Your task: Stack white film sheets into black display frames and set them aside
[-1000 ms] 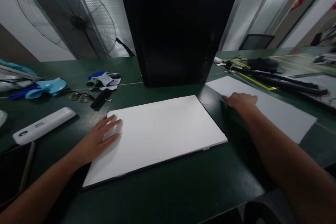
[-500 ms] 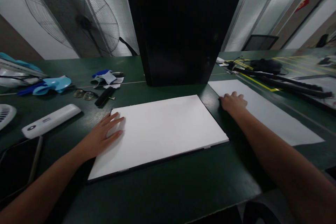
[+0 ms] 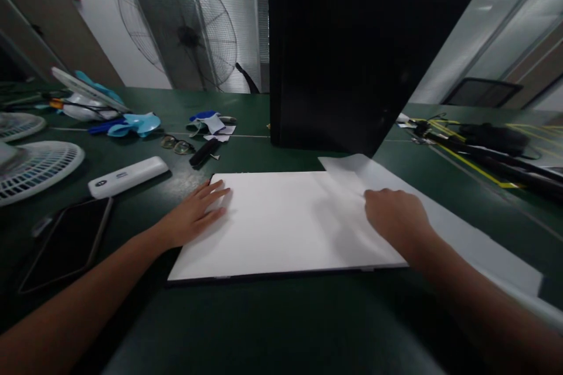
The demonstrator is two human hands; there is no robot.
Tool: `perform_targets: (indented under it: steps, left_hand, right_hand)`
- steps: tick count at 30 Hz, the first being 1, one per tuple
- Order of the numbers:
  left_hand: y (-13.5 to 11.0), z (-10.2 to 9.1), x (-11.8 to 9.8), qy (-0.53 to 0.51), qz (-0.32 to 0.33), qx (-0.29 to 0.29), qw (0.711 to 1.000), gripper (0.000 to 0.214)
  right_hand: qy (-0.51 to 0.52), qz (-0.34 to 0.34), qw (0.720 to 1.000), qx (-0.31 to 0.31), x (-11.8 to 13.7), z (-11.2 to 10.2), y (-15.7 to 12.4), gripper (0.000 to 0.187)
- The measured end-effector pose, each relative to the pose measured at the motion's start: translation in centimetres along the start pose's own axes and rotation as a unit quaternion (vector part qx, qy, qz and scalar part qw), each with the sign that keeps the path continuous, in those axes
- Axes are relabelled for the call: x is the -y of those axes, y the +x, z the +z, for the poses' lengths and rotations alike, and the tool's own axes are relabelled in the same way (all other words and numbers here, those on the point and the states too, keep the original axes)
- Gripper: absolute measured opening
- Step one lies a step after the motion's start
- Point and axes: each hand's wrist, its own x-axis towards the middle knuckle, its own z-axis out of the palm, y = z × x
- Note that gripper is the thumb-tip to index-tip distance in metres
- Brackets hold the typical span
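Observation:
A flat white panel (image 3: 272,228) with a thin dark edge lies on the green table in front of me. My left hand (image 3: 197,214) rests on its left end, fingers spread and open. At the panel's right end, my right hand (image 3: 393,217) is closed on the near edge of a thin white sheet (image 3: 457,220). The sheet's far left corner overlaps the panel, and the rest stretches off to the right, partly behind my forearm. My right fingertips are curled out of sight.
A large black panel (image 3: 352,64) stands upright behind. To the left are a white oblong device (image 3: 128,177), a phone (image 3: 65,246), eyeglasses (image 3: 177,144), a black stick-like object (image 3: 204,152) and white fan grilles (image 3: 44,167). Black rods (image 3: 497,161) lie at right. A person is partly visible behind the black panel.
My right hand has moved left and nearer, drawing the white sheet from beside the panel onto its right end. My left hand stays on the panel. The view has turned left.

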Motion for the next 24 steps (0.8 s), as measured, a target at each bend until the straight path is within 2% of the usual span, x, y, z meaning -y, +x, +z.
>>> perform_targets:
  steps: [3,6,8,10,14,21,24]
  left_hand:
    - [-0.3,0.1,0.4,-0.03,-0.019,-0.019,0.999,0.088]
    - [-0.4,0.0,0.5,-0.053,-0.028,-0.031,0.998,0.1]
    - [-0.3,-0.2,0.2,-0.055,-0.026,-0.031,0.998,0.103]
    - [-0.2,-0.4,-0.4,-0.043,-0.028,-0.024,0.998,0.107]
    - [0.0,-0.7,-1.0,-0.023,-0.04,-0.009,0.999,0.109]
    - [0.0,-0.4,0.2,-0.028,-0.018,-0.007,0.999,0.078]
    - [0.4,-0.4,0.2,-0.01,-0.031,-0.018,0.999,0.074]
  right_hand:
    - [0.015,-0.174,0.985,-0.012,5.6,0.5,-2.6,0.041]
    - [0.04,-0.363,0.929,-0.064,8.9,1.4,-4.3,0.045]
    - [0.052,-0.434,0.892,-0.117,9.7,2.1,-4.6,0.045]
    - [0.073,-0.446,0.881,-0.138,9.6,2.5,-4.7,0.045]
    - [0.129,-0.476,0.864,-0.102,9.0,2.5,-4.4,0.049]
    - [0.162,-0.542,0.824,-0.037,8.7,2.2,-4.3,0.057]
    - [0.176,-0.546,0.819,-0.026,8.6,2.3,-4.3,0.057]
